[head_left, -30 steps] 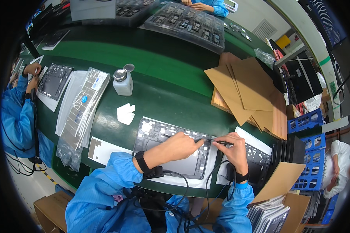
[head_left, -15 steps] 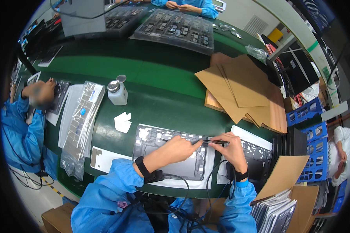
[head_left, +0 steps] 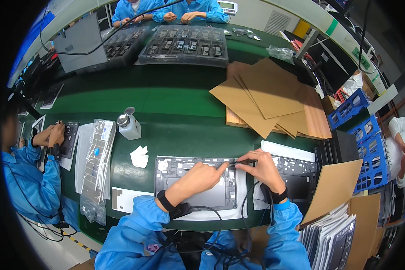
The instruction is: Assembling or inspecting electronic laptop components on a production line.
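Observation:
A dark tablet-like housing (head_left: pixel 202 198) with many small fittings lies on a white sheet (head_left: pixel 242 189) before me. My left hand (head_left: pixel 200 178) rests over its middle, index finger stretched to the upper right corner and the other fingers curled under; whether they hold anything is hidden. Black tweezers (head_left: pixel 243 162) are pinched in my right hand (head_left: pixel 264 168), their tips at that same corner beside my left fingertip. A second dark housing (head_left: pixel 297 180) lies to the right, partly behind my right hand. Both wrists wear black bands with cables.
At left stand a white pump bottle (head_left: pixel 130 127), white paper pieces (head_left: pixel 139 156) and a bagged stack of parts (head_left: pixel 96 166). Brown cardboard sheets (head_left: pixel 270 94) lie on a wooden board at back right. An open carton (head_left: pixel 333 189) holds stacked panels. A co-worker (head_left: pixel 31 180) works at left.
The whole view has shifted and tilted up, showing more of the people across the table. My hands and the tweezers stay at the housing's upper right corner.

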Tool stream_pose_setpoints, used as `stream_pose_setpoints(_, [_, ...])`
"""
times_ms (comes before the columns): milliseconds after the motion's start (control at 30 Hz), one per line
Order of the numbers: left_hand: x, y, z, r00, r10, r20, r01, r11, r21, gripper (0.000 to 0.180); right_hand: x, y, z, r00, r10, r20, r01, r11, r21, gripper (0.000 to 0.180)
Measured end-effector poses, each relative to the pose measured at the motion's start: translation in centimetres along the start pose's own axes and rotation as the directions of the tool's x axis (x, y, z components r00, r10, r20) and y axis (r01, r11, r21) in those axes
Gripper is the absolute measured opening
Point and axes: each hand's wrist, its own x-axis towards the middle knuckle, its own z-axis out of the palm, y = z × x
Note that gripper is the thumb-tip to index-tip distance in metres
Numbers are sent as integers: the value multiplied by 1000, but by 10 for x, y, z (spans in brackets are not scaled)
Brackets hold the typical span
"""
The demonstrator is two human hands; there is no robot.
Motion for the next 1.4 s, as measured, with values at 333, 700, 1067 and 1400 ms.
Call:
stream_pose_setpoints(333, [1, -2, 2, 999, 16, 28, -15, 1000, -4, 50, 0, 3, 1, 1000, 3, 1, -3, 999, 34, 18])
stream_pose_setpoints(700, [3, -1, 1, 999, 20, 34, -19, 1000, -11, 49, -12, -2, -18, 994, 83, -74, -79, 995, 55, 18])
stream_pose_setpoints(1067, [2, 2, 2, 996, -11, 83, 4, 997, 74, 64, -89, -56, -42, 871, 241, -428, -253, 967, 30, 14])
stream_pose_setpoints(1400, [-4, 7, 2, 999, 35, 22, -38, 990, 138, 68, -121, -114, 3, 834, 492, -251, -486, 869, 90, 25])
